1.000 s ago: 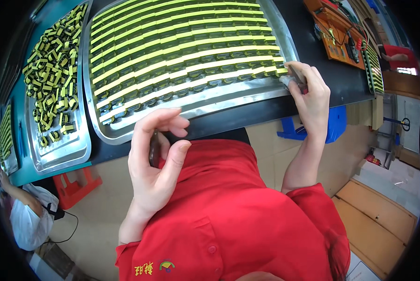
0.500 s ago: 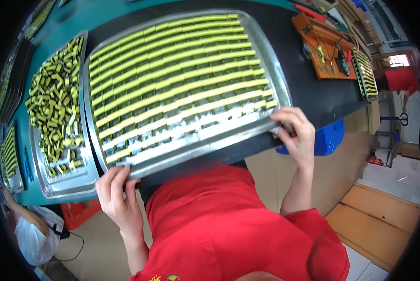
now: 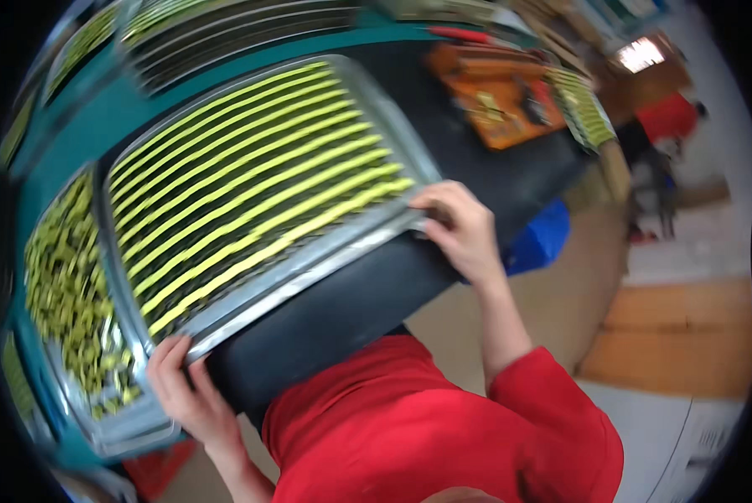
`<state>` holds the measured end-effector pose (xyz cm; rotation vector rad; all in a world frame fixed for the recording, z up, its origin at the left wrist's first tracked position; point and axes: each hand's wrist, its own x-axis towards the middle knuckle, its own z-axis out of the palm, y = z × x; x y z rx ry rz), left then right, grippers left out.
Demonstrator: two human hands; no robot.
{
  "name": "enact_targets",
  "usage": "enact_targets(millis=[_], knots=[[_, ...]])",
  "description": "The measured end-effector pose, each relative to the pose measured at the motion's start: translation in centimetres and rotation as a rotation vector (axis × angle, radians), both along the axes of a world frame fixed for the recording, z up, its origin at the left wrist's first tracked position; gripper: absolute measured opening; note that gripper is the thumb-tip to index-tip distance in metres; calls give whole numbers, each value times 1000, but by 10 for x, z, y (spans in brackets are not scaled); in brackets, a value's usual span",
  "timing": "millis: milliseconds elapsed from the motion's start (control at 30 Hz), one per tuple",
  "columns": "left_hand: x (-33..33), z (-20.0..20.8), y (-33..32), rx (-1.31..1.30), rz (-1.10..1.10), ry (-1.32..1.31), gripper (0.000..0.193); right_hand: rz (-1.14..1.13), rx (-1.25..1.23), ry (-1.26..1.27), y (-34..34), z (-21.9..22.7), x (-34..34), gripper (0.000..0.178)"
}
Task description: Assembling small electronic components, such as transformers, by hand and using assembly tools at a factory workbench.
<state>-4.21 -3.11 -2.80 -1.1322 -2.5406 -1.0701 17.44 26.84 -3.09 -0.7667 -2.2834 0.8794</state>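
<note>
A large metal tray lies on the black mat in front of me, filled with long parallel rows of small yellow-and-black blocks. My left hand grips its near left corner, fingers curled over the rim and thumb at the near side. At the near right corner my right hand holds the rim between bent fingers and thumb. Just left of this tray stands a second metal tray, heaped with loose yellow-and-black blocks in no order. The picture is smeared by motion, so block details are blurred.
An orange tool tray with small tools sits at the far right of the black mat. Stacked trays stand at the back on the green tabletop. A blue bin is below the right edge. A person in red is farther off.
The tray has slid away from the table's near edge, with both hands still on its rim; more black mat shows before me. The whole view has turned.
</note>
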Motion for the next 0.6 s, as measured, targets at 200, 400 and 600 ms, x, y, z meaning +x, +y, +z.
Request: enact_targets(millis=[200,400,600], knots=[[-24,-11,-5,-28,-18,-29,17,168,188,-1,19,-2,-31,28],[-27,-25,0,32,-127,-120,17,68,99,4,11,-4,-16,32],[-27,-19,-7,83,-144,-341,20,-163,387,6,4,-5,-4,31]])
